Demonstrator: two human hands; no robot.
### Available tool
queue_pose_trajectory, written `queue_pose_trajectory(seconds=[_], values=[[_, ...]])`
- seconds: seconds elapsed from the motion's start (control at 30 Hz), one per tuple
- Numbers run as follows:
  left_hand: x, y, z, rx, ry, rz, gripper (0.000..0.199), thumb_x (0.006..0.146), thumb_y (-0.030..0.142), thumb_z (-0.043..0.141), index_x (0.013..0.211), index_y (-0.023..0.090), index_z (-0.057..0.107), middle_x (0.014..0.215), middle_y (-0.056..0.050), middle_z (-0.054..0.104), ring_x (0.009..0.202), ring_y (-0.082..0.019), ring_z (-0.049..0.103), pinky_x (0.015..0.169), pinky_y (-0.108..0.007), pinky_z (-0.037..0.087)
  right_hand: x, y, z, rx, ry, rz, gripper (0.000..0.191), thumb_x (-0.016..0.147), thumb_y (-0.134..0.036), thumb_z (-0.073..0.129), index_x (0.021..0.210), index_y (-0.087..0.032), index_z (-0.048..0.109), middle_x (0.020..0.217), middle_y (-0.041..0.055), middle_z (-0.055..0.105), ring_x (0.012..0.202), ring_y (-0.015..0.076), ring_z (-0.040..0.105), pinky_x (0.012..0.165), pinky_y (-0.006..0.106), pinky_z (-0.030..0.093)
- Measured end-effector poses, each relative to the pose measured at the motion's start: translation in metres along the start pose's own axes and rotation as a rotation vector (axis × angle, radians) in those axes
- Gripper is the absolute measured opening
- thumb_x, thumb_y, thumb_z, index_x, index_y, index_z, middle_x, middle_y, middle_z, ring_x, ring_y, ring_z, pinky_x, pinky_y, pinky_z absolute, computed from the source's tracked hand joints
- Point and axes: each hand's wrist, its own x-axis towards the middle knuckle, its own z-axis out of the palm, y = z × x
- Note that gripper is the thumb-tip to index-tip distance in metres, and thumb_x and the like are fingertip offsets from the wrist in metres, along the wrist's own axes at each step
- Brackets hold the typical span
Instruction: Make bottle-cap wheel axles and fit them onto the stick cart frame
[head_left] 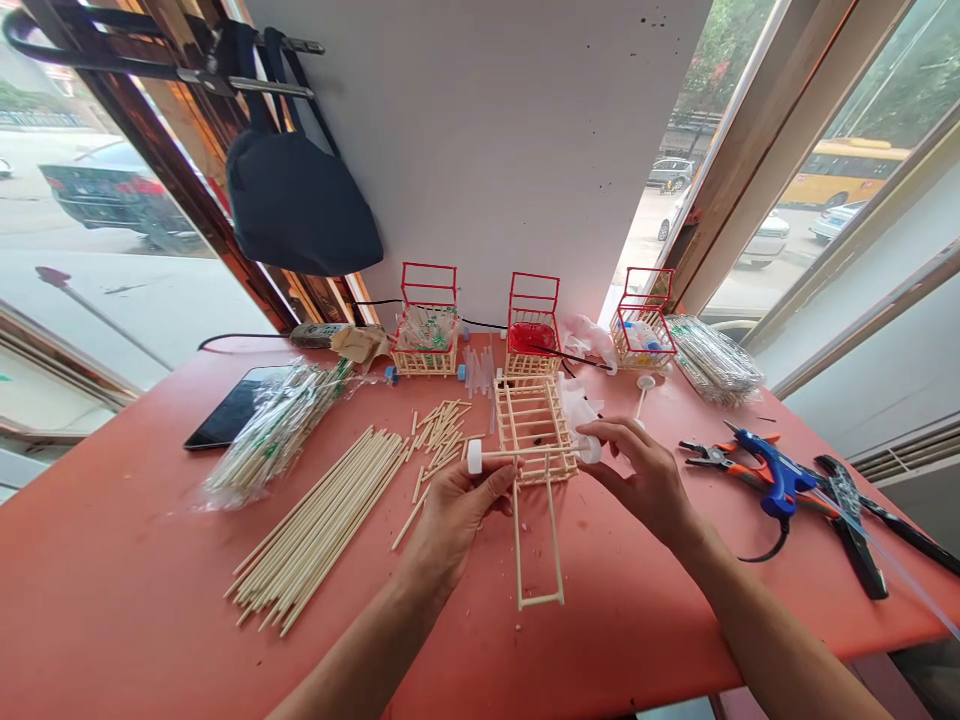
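A small cart frame of thin wooden sticks is in front of me, its long handle pointing towards me. Across it runs a wooden stick with a white bottle cap on its left end and another white cap on its right end. My left hand is closed, pinching the stick near the left cap. The fingers of my right hand close around the right cap. White tissue or film lies beside the frame.
Long sticks and short cut pieces lie left. A blue glue gun and pliers lie right. Behind stand several red-trimmed stick carts. Bagged sticks rest on a dark tablet.
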Motion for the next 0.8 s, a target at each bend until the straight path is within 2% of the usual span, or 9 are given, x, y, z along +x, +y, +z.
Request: queue_pose_trajectory(seconds=[0.43,0.8], values=[[-0.0021,-0.0009,-0.0019,0.009,-0.003,-0.004,0.043,0.046,0.044,0.1,0.071,0.015,0.082,0.063,-0.001,0.071,0.053,-0.01,0.06,0.052,-0.022,0.053,0.0018,-0.0024,0.0,-0.008,0.007,0.009,0.026,0.099,-0.031,0.066,0.125,-0.025,0.064,0.106,0.008,0.07,0.091,0.0215,0.067,0.081,0.033,0.058],[-0.0039,0.0003,-0.0025,0.012,0.007,-0.002,0.041,0.047,0.042,0.1,0.071,0.015,0.082,0.063,-0.001,0.07,0.055,-0.01,0.059,0.052,-0.022,0.053,-0.0009,-0.0005,-0.0011,0.012,-0.022,0.03,0.028,0.099,-0.027,0.067,0.127,-0.027,0.063,0.11,0.0074,0.069,0.094,0.0214,0.066,0.084,0.033,0.056]])
